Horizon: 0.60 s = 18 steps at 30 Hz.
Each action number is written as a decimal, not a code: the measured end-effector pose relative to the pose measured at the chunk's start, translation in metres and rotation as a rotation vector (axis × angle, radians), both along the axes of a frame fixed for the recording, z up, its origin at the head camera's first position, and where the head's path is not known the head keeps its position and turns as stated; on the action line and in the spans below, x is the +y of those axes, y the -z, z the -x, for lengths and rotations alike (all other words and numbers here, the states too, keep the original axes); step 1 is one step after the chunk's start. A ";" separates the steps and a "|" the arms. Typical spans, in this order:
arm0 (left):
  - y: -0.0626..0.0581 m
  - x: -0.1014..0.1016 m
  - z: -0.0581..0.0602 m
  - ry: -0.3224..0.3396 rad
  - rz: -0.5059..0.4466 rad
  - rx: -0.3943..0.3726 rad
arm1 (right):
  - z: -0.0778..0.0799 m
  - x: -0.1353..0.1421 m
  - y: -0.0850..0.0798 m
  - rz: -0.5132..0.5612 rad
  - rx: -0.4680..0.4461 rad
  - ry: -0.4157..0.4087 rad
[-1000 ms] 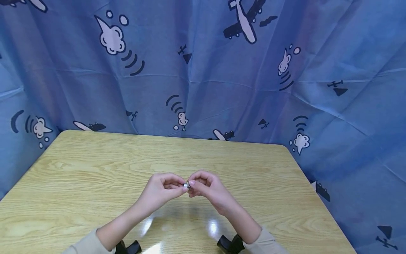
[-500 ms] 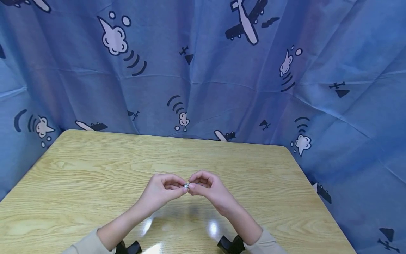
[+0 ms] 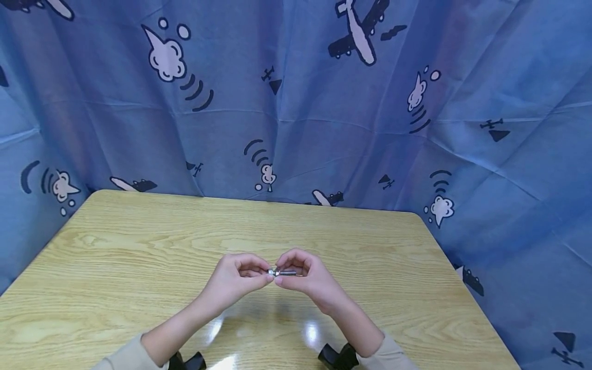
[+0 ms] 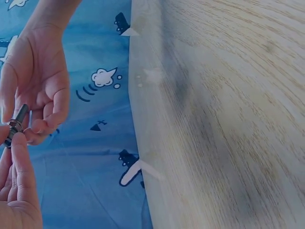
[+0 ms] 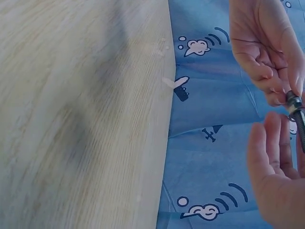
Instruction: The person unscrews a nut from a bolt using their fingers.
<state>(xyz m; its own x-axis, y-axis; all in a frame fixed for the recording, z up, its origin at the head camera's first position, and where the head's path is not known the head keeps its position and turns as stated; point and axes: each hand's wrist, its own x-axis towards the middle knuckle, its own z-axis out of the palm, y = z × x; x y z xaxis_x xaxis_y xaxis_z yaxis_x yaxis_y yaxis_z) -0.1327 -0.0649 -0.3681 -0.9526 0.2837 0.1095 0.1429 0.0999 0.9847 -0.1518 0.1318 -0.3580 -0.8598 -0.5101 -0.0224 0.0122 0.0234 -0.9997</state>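
A metal bolt [image 3: 289, 273] lies level between the two hands, above the table, its threaded shank pointing right. The left hand [image 3: 235, 277] pinches the bolt's head end between thumb and fingertips. A nut [image 3: 277, 273] sits on the bolt close to that grip. Around the shank is the right hand [image 3: 309, 276], its thumb tip below the nut and index fingertip above, spread apart. In the left wrist view the end of the bolt [image 4: 22, 112] shows bare between the right thumb and fingers. The right wrist view has the ridged thread [image 5: 300, 125] beside the right fingers.
The wood-grain table [image 3: 152, 231] spreads under both hands, with light glare near its front. A blue curtain [image 3: 305, 103] printed with planes and clouds hangs behind and along the right side. Black wrist cameras [image 3: 339, 355] sit below the forearms.
The right thumb has moved down and away from the bolt, so the threaded shank it hid half a second ago now shows. The left hand keeps its place and grip.
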 end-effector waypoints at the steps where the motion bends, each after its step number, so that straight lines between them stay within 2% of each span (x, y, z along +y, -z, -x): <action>1: 0.000 0.000 0.000 -0.001 0.003 0.001 | 0.000 0.000 0.000 -0.002 0.002 0.000; 6: -0.001 0.001 0.000 -0.010 0.008 -0.017 | -0.001 0.002 0.001 0.022 -0.005 -0.013; 18: -0.002 0.001 -0.002 -0.024 -0.004 -0.009 | 0.000 0.004 0.000 0.039 0.021 0.018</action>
